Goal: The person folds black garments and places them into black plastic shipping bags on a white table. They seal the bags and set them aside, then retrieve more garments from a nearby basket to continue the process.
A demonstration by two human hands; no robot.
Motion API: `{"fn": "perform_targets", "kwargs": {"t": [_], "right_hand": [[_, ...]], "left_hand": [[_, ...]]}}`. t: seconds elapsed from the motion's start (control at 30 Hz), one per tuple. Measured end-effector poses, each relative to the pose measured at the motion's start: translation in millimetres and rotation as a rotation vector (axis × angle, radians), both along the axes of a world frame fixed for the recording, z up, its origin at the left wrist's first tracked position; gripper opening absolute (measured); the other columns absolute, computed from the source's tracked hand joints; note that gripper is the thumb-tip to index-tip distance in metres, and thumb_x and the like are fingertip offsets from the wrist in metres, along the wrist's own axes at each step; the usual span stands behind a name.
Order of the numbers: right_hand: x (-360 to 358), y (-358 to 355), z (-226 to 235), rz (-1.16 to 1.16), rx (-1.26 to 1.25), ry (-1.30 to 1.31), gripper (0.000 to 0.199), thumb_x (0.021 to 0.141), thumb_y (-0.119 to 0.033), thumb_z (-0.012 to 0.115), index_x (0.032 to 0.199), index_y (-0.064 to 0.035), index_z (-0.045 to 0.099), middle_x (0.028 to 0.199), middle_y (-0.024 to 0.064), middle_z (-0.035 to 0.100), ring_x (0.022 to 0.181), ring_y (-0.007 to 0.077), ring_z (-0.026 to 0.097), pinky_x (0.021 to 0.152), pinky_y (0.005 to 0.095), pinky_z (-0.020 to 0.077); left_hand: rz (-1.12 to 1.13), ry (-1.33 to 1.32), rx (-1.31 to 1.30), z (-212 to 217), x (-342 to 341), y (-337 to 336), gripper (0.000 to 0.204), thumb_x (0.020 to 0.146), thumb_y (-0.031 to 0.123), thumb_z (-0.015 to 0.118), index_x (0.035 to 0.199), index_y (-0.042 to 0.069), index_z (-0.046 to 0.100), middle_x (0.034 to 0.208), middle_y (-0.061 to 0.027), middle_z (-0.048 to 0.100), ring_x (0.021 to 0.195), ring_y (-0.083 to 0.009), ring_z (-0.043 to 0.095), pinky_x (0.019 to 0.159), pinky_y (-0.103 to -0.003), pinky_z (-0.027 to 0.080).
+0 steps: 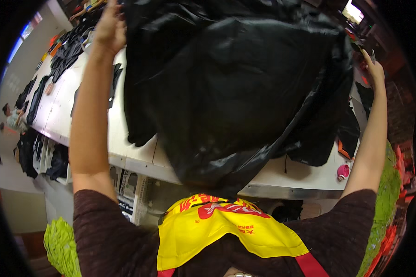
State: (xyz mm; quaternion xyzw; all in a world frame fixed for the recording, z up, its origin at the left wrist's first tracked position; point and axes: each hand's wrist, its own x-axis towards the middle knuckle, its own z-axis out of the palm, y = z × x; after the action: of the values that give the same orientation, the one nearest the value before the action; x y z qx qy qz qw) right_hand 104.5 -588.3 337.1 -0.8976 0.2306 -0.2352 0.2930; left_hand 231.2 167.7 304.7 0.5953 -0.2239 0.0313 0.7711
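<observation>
- Head view: a large sheet of glossy black cloth (235,92) hangs raised across the upper middle of the frame, its lower tip reaching down to the yellow apron (194,249) at bottom centre.
- The left hand (110,30), at the upper left, has its fingers curled in and closed on the left edge of the black cloth; the top of the hand is cut by the frame.
- The right hand (373,68), at the upper right, is near the cloth's right edge; a small shiny piece shows at its fingers, too small to name, and I cannot tell whether they grip the cloth.
- Behind and below the cloth runs a pale worktop (305,176) with a metal front edge, crossing from the upper left to the right of the frame.
- On its right part, a round pink item (343,172) lies near the right forearm, with an orange-edged piece (344,150) just above it.
- Dark garments (71,56) lie heaped on the worktop at the upper left.
- Bright green bundles show at the lower left (62,244) and right edge (383,194).
- Another person (16,117) appears at the far left.
</observation>
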Motion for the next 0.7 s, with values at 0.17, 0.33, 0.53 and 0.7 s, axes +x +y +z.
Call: {"fn": "perform_targets", "kwargs": {"t": [0.17,0.33,0.53,0.7], "right_hand": [[-97,178,-153,0.413,0.017,-0.258,0.026,0.084,-0.025,0.064,0.079,-0.0008,0.057,0.073,0.0036,0.058,0.067,0.0111,0.050,0.062,0.0275,0.0430],[-220,304,-280,0.686,0.049,-0.012,0.054,0.063,-0.020,0.081,0.110,-0.0020,0.061,0.111,0.0144,0.060,0.096,0.0260,0.061,0.077,0.0334,0.0503],[-229,394,-313,0.915,-0.107,0.269,0.068,0.065,-0.020,0.077,0.126,-0.0129,0.048,0.130,0.0137,0.044,0.083,0.0311,0.064,0.071,0.0380,0.0522],[-198,379,-373,0.881,-0.252,0.167,0.024,0.070,-0.007,0.062,0.094,-0.0097,0.058,0.096,0.0076,0.057,0.074,0.0314,0.061,0.062,0.0401,0.0509]], "left_hand": [[0.517,0.100,0.442,-151,-133,7,0.038,0.091,0.037,0.048,0.108,0.006,0.062,0.104,-0.0031,0.063,0.099,-0.0138,0.054,0.084,-0.030,0.040],[0.570,0.545,0.671,-330,-235,44,0.019,0.085,0.017,0.057,0.091,0.000,0.063,0.071,-0.0046,0.062,0.063,-0.0135,0.057,0.059,-0.026,0.046],[0.666,0.348,1.023,-361,-247,-16,0.051,0.070,0.025,0.069,0.113,0.002,0.058,0.090,-0.0150,0.063,0.084,-0.0313,0.061,0.075,-0.038,0.048],[0.713,0.502,1.194,-345,-204,-57,0.026,0.082,0.026,0.056,0.098,0.007,0.062,0.092,-0.0174,0.065,0.089,-0.0363,0.062,0.077,-0.044,0.048]]}}
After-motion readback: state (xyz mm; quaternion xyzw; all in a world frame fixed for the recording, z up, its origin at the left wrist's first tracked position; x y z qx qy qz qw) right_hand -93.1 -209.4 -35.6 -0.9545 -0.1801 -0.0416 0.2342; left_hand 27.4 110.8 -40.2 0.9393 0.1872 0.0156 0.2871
